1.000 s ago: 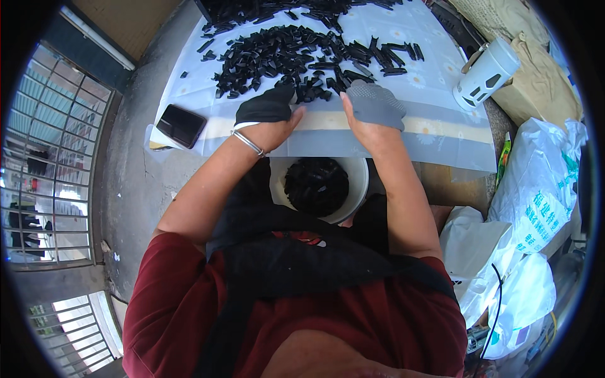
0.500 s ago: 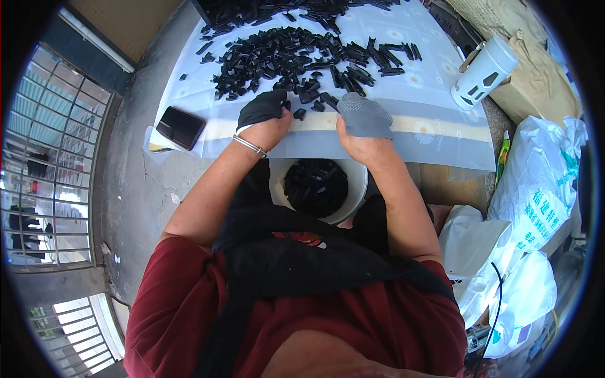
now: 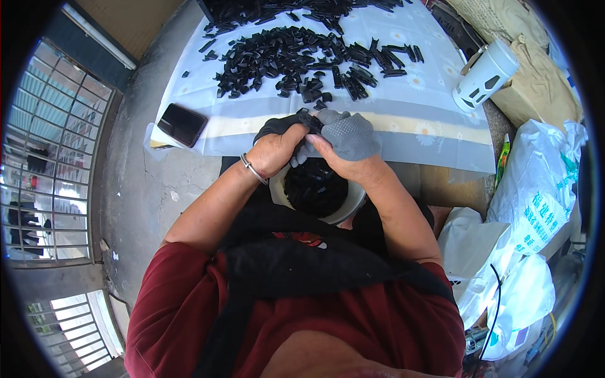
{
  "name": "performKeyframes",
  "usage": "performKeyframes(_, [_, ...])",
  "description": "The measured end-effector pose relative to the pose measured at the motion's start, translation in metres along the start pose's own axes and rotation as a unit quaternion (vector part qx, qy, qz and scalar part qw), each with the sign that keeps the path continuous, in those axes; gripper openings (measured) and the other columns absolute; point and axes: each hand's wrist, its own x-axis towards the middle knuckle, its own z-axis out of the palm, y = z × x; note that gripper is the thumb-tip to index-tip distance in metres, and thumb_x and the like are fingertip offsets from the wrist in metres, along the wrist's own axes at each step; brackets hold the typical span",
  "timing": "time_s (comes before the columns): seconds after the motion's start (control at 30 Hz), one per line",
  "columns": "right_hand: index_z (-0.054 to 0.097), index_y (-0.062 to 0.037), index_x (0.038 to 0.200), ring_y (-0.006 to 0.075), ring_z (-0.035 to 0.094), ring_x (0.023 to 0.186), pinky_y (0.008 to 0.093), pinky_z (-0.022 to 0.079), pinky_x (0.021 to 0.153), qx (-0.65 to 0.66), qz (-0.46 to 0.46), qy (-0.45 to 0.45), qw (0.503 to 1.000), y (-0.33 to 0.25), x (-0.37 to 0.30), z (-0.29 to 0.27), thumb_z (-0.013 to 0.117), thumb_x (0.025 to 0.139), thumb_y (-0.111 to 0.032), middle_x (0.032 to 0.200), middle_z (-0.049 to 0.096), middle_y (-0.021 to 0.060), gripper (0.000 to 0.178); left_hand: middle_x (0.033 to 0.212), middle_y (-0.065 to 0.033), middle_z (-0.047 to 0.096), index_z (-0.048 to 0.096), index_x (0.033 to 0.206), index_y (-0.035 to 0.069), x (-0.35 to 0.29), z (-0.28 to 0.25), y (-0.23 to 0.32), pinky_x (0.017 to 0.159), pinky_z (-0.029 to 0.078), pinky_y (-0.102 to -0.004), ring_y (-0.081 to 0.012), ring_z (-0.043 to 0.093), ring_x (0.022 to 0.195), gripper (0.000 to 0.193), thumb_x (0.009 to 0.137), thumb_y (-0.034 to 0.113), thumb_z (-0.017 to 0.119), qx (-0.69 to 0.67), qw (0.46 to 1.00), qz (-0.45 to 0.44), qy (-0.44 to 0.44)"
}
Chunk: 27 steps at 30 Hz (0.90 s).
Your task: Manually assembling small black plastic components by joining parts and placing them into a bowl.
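My left hand (image 3: 277,144), in a black glove with a bare thumb, is closed on a small black plastic part (image 3: 309,121). Pressed against it from the other side is my right hand (image 3: 346,138), in a grey dotted glove, its fingers and bare thumb on the same part. Both meet at the table's near edge, above a white bucket (image 3: 357,205) with black pieces (image 3: 315,189) inside. Beyond my hands, a heap of short black plastic pieces (image 3: 271,57) covers the cloth, and longer black strips (image 3: 359,79) lie right of it. Fingers partly hide the held part.
A dark phone (image 3: 181,125) lies at the table's left edge. A white tumbler (image 3: 486,75) stands on the right. Plastic bags (image 3: 535,183) crowd the floor beside the table. More black pieces (image 3: 277,11) lie along the far side of the patterned tablecloth (image 3: 435,82).
My hands have come together from either side and drawn back over the bucket. The black parts they were at by the heap's near edge are now between their fingers.
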Motion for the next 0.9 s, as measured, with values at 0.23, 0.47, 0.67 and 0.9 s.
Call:
performKeyframes(0.23, [0.059,-0.0031,0.093,0.0295,0.057,0.067,0.0386,0.044,0.06,0.059,0.014,0.073,0.996,0.0,-0.001,-0.008,0.059,0.081,-0.026,0.074,0.06,0.0118,0.026,0.067,-0.0016,0.057,0.06,0.086,0.002,0.004,0.004,-0.004,0.053,0.041,-0.0248,-0.0093,0.049,0.059,0.039,0.091,0.037,0.043,-0.243,0.964,-0.064,0.081])
performKeyframes(0.47, [0.063,-0.0026,0.086,0.0268,0.058,0.066,0.0367,0.044,0.06,0.037,-0.027,0.037,0.998,0.002,-0.003,-0.023,0.059,0.082,-0.025,0.072,0.061,0.0115,0.023,0.064,-0.0018,0.055,0.062,0.087,0.001,0.002,-0.006,-0.002,0.052,0.039,-0.0255,-0.0089,0.046,0.057,0.045,0.09,0.042,0.043,-0.146,0.987,-0.033,0.053])
performKeyframes(0.67, [0.063,-0.0046,0.085,0.0263,0.058,0.069,0.0372,0.045,0.061,-0.008,-0.045,0.041,0.998,0.001,-0.007,-0.019,0.061,0.08,-0.026,0.077,0.062,0.0105,0.022,0.064,-0.0103,0.057,0.06,0.086,0.001,0.001,-0.007,0.007,0.056,0.043,-0.0327,-0.0225,0.052,0.057,0.041,0.092,0.035,0.039,-0.016,0.998,0.025,0.049])
performKeyframes(0.9, [0.062,-0.0024,0.089,0.0281,0.059,0.071,0.0363,0.045,0.064,-0.162,0.025,-0.068,0.984,-0.021,-0.003,-0.009,0.061,0.08,-0.023,0.079,0.063,0.0111,0.023,0.066,-0.0144,0.059,0.059,0.086,0.001,-0.006,-0.012,0.023,0.058,0.043,-0.0349,-0.0277,0.055,0.059,0.035,0.093,0.028,0.038,0.087,0.995,0.034,0.042])
